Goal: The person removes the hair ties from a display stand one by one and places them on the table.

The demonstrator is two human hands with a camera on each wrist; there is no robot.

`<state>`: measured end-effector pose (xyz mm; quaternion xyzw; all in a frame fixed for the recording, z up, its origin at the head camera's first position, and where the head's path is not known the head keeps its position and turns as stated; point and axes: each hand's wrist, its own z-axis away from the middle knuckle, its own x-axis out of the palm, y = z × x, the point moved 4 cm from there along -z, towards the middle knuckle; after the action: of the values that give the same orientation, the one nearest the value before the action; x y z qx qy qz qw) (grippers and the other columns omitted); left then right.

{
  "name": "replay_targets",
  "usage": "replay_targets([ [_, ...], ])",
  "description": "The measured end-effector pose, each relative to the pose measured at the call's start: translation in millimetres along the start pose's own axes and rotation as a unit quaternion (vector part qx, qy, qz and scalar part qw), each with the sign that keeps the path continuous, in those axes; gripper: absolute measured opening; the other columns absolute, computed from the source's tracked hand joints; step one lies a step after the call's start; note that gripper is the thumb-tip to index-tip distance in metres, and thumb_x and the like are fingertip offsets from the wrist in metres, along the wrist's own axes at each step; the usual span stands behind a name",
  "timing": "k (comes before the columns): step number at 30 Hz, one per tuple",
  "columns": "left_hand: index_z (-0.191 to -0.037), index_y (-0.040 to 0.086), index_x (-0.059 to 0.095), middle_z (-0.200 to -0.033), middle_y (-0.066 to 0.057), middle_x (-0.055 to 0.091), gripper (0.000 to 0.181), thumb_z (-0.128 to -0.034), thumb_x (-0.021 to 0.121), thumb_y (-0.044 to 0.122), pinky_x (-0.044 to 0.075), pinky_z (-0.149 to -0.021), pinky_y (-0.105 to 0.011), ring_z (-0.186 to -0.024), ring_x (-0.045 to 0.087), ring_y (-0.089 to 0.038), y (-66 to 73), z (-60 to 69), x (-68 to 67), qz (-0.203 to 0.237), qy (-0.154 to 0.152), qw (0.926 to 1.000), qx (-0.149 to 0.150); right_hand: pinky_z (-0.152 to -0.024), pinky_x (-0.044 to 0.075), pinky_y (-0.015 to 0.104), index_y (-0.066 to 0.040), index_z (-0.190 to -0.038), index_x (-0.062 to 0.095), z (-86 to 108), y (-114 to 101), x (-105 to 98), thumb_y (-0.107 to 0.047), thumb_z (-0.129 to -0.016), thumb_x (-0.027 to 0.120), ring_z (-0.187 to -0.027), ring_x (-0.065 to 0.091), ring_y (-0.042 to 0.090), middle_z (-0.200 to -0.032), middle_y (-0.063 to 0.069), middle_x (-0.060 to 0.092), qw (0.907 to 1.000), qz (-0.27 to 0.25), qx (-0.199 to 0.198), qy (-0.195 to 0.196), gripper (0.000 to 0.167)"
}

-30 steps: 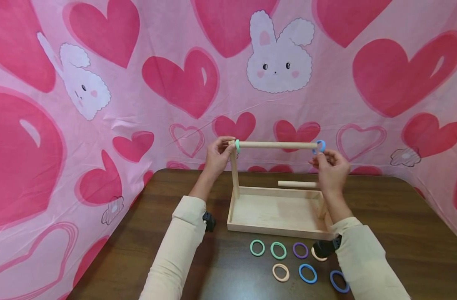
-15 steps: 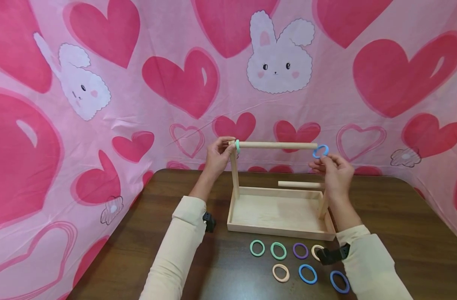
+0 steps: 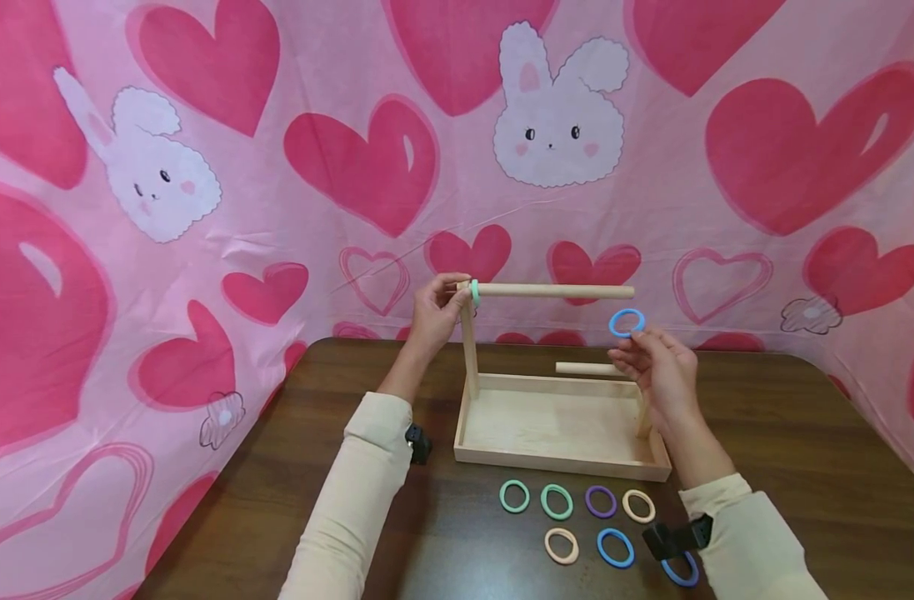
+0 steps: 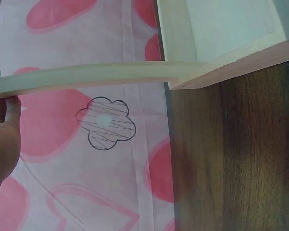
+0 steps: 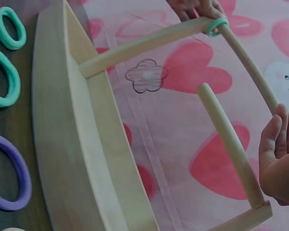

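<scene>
My left hand (image 3: 436,317) grips the top of the left post (image 3: 469,354) of a wooden stand, where the upper rod (image 3: 554,290) joins it. Around that rod, against the left fingers, hangs a mint green ring (image 3: 475,292). Between thumb and fingers, my right hand (image 3: 666,375) pinches a light blue ring (image 3: 626,323), held below the rod's free right end and apart from it. Only a sliver of this ring shows in the right wrist view. A lower rod (image 3: 584,368) runs behind the right hand, which partly hides its post.
The stand's shallow wooden tray (image 3: 561,461) rests on the brown table (image 3: 277,500). In front lie several loose rings, among them a green ring (image 3: 514,482), a purple ring (image 3: 601,487), a peach ring (image 3: 561,529) and a blue ring (image 3: 616,530). A pink heart-patterned cloth (image 3: 352,75) hangs behind.
The light blue ring has come away from the upper rod's right end, moving down and then slightly left with my right hand, and tilted flatter. My left hand has stayed put.
</scene>
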<state>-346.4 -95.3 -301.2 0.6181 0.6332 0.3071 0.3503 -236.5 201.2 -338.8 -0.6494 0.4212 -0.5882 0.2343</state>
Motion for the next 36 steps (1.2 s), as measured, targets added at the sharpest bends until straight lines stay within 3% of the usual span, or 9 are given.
replay_targets([
  [8, -0.115, -0.009, 0.067, -0.103, -0.03, 0.066, 0.021, -0.0944, 0.065, -0.005, 0.05, -0.067, -0.016, -0.08, 0.062, -0.001, 0.7, 0.3, 0.0, -0.002, 0.005, 1.0, 0.0, -0.069, 0.06, 0.021, -0.013, -0.085, 0.07, 11.5, 14, 1, -0.007, -0.105, 0.049, -0.066, 0.073, 0.008, -0.071, -0.003, 0.074, 0.9975, 0.013, 0.06, -0.033, 0.03],
  [22, -0.115, -0.009, 0.066, -0.103, -0.029, 0.066, 0.022, -0.0939, 0.065, -0.006, 0.052, -0.072, -0.016, -0.082, 0.062, -0.002, 0.8, -0.3, 0.2, 0.001, 0.005, 1.0, -0.001, -0.067, 0.058, 0.019, -0.017, -0.087, 0.071, 34.7, 53, 4, -0.003, -0.105, 0.042, -0.067, 0.07, 0.004, -0.075, -0.007, 0.072, 0.9857, 0.054, 0.107, -0.119, 0.037],
  [29, -0.115, -0.009, 0.067, -0.101, -0.026, 0.067, 0.022, -0.0939, 0.066, -0.005, 0.051, -0.067, -0.017, -0.08, 0.063, -0.002, 0.8, -1.1, 0.0, 0.003, 0.007, 1.0, 0.0, -0.068, 0.058, 0.017, -0.017, -0.088, 0.068, 48.4, 71, 4, -0.004, -0.104, 0.042, -0.069, 0.069, 0.001, -0.076, -0.009, 0.071, 0.9705, 0.087, 0.166, -0.152, 0.032],
  [36, -0.115, -0.009, 0.066, -0.098, -0.021, 0.068, 0.021, -0.0939, 0.066, -0.005, 0.049, -0.063, -0.017, -0.078, 0.062, -0.002, -0.6, -0.5, -0.3, 0.004, 0.009, 1.0, -0.002, -0.07, 0.058, 0.019, -0.017, -0.091, 0.063, 63.2, 91, 4, -0.01, -0.103, 0.048, -0.067, 0.067, 0.0, -0.074, -0.011, 0.069, 0.9442, 0.147, 0.239, -0.174, 0.02],
])
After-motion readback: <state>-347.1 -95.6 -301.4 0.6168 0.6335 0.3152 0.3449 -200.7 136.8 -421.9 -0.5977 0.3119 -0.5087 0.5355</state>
